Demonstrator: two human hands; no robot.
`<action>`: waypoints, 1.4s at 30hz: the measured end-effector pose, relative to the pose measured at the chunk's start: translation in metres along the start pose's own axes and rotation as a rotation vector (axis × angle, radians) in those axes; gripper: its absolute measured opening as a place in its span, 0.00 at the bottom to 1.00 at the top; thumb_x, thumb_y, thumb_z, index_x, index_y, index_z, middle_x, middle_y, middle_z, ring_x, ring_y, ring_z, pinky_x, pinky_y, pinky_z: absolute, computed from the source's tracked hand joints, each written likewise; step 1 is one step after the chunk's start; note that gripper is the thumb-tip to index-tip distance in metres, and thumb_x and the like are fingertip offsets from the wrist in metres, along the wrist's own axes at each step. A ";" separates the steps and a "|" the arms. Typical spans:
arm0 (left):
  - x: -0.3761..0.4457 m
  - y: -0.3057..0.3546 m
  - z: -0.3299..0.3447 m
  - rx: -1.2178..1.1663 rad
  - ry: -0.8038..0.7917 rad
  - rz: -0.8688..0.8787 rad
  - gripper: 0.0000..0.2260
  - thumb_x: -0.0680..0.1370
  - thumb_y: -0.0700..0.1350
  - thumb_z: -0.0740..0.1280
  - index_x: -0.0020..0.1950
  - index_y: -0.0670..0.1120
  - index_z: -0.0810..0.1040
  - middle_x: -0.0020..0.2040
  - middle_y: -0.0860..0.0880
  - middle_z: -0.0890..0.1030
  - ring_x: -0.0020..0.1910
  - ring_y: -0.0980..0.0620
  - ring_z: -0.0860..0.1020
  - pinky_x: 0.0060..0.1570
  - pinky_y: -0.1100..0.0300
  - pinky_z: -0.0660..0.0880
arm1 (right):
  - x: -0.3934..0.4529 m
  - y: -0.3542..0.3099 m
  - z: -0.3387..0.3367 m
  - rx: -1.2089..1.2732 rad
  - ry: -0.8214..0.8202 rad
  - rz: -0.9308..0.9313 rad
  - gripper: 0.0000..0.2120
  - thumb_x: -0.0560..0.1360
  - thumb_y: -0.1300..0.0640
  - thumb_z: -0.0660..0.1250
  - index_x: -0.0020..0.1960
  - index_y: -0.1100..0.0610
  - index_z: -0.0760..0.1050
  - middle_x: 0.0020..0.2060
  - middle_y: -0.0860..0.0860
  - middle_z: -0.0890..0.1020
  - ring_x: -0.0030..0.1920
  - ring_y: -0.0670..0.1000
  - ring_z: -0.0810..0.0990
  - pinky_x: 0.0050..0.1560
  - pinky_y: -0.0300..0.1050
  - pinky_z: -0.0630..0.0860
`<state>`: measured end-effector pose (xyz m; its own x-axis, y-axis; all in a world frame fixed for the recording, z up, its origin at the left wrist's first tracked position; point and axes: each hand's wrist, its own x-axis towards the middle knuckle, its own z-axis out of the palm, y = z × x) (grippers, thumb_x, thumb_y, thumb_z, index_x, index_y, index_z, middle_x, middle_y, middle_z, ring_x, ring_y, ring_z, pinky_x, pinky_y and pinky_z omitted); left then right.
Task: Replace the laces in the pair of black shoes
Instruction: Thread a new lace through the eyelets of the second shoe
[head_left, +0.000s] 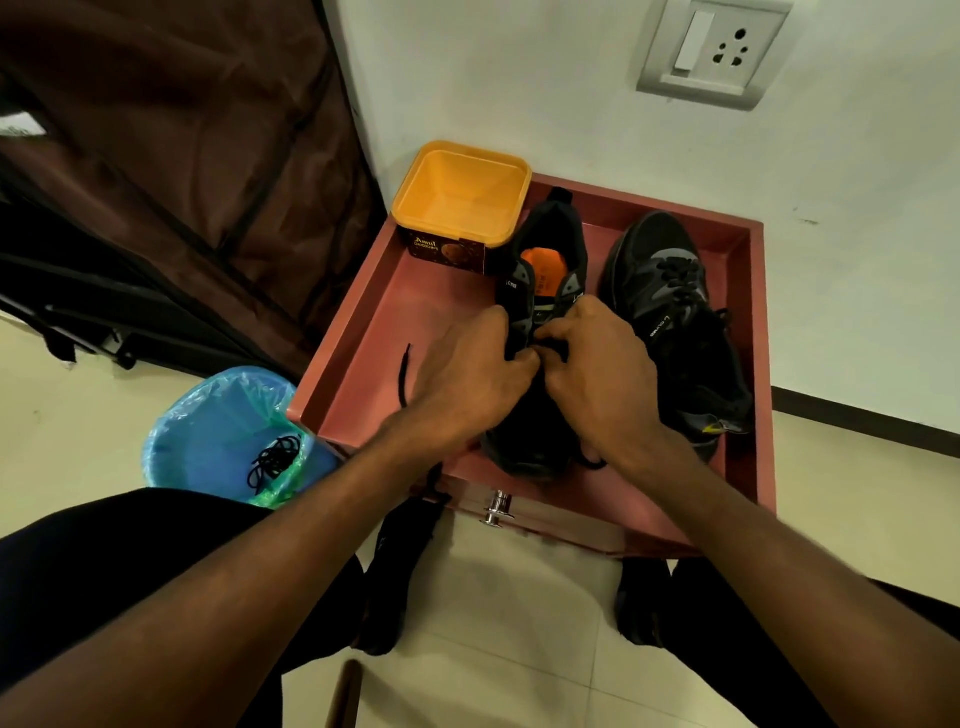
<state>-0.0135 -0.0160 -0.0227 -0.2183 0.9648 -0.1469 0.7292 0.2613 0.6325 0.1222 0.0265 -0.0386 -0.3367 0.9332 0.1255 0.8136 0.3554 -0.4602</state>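
The pink bench (363, 332) with a raised rim carries two black shoes. The left shoe (545, 270) stands open with its orange insole showing, and the right shoe (670, 312) beside it already has a lace through its eyelets. One yellow tub (462, 192) sits empty at the far corner, touching the left shoe. One blue bin (223, 431) stands on the floor beside the bench, with old black laces (275, 460) inside.

Both hands work over the middle of the left shoe. The left hand (467, 379) and the right hand (597, 374) each seem to pinch the new lace (402, 374), whose free end lies on the bench. The fingertips are partly hidden, so the exact grip is unclear.

To do this step well, I think each end should be pulled even before going to the next eyelet, and the lace kept flat, not twisted.
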 end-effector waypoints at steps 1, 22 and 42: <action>0.000 0.000 0.000 0.004 -0.003 0.002 0.09 0.81 0.51 0.66 0.47 0.50 0.70 0.41 0.52 0.75 0.37 0.54 0.73 0.31 0.58 0.63 | 0.000 -0.001 0.001 -0.023 0.010 -0.014 0.09 0.80 0.53 0.70 0.59 0.50 0.84 0.48 0.46 0.72 0.49 0.48 0.75 0.37 0.41 0.69; 0.005 -0.009 -0.008 0.013 -0.129 0.060 0.10 0.82 0.53 0.67 0.51 0.50 0.68 0.42 0.54 0.73 0.37 0.57 0.71 0.31 0.60 0.62 | 0.012 0.001 -0.006 0.077 -0.106 -0.010 0.09 0.80 0.56 0.70 0.58 0.54 0.84 0.51 0.48 0.72 0.52 0.51 0.77 0.44 0.42 0.70; 0.011 -0.016 -0.003 0.016 -0.117 0.088 0.09 0.82 0.50 0.68 0.52 0.47 0.69 0.44 0.53 0.74 0.40 0.52 0.73 0.34 0.56 0.65 | 0.009 -0.003 -0.010 0.280 -0.097 0.124 0.07 0.78 0.61 0.72 0.54 0.56 0.86 0.36 0.37 0.73 0.40 0.37 0.78 0.45 0.35 0.78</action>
<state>-0.0299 -0.0097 -0.0324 -0.0765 0.9809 -0.1791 0.7527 0.1746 0.6348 0.1208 0.0345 -0.0275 -0.2979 0.9543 -0.0251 0.6935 0.1983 -0.6927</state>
